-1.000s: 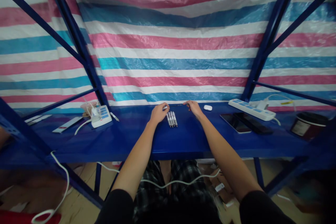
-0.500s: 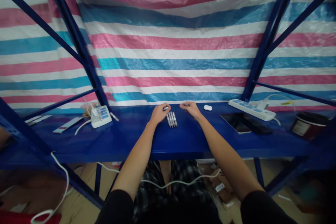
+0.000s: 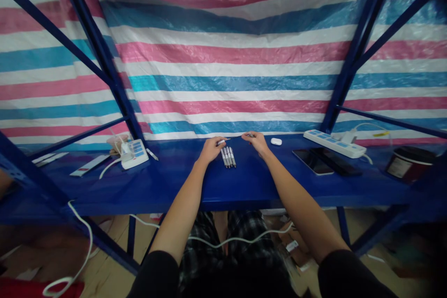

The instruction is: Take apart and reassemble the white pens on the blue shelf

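Note:
My left hand (image 3: 210,151) pinches a white and grey pen (image 3: 221,142), its narrow end pointing right. A short way to the right, my right hand (image 3: 258,143) is closed on a slim grey pen part (image 3: 249,135); its exact shape is partly covered by the fingers. A thin dark line runs in the gap between the two hands, too fine to identify. Just below and between them, several similar pens (image 3: 228,157) lie side by side on the blue tabletop (image 3: 240,188).
A white earbud case (image 3: 276,141) lies right of my hands, then two phones (image 3: 313,163), a power strip (image 3: 334,143) and a dark tub (image 3: 410,165). Leftward are a single pen (image 3: 152,154), another power strip (image 3: 135,154) and a flat box (image 3: 90,165). Blue posts frame both sides.
My right hand has risen slightly and turned, showing more of the grey part. More of the pen's narrow end shows at my left hand. The row of pens stays put.

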`<state>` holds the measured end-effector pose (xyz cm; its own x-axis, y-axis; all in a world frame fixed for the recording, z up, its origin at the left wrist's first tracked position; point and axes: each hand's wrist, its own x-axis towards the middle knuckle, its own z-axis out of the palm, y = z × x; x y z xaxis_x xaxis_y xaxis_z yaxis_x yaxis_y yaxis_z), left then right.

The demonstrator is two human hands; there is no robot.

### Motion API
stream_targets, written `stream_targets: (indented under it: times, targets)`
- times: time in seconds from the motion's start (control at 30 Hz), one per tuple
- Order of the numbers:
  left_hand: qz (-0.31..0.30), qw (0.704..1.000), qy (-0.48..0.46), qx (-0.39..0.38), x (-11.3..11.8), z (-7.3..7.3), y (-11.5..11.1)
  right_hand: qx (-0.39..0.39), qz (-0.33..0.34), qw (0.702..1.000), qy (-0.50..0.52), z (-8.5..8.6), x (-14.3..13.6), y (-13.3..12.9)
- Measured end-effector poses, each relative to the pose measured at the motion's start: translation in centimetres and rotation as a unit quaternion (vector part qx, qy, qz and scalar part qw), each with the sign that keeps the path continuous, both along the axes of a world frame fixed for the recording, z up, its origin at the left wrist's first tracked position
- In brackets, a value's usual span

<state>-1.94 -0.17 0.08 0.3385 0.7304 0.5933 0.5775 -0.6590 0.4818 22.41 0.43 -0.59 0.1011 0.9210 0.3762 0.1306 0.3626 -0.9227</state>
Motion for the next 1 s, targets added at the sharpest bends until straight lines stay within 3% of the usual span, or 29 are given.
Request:
stream_targets:
  times: [0.2, 0.37, 0.67, 1.0]
  targets:
    - [0.036, 0.998, -0.049, -0.024, -0.4, -0.3, 0.5, -0.009, -0.031, 0.999, 0.016, 0.1, 0.6, 0.3]
    - [0.021, 0.996, -0.08, -0.027, -0.6, -0.3, 0.6, -0.004, -0.023, 0.999, 0.025, 0.2, 0.4, 0.3]
    - [0.013, 0.998, -0.058, 0.0, -0.5, -0.1, 0.6, 0.002, -0.011, 1.0, 0.022, 0.3, 0.0, 0.0]
    - [0.016, 0.998, -0.055, -0.03, -0.2, 0.0, 0.4, -0.005, -0.001, 1.0, 0.024, 0.1, -0.4, 0.2]
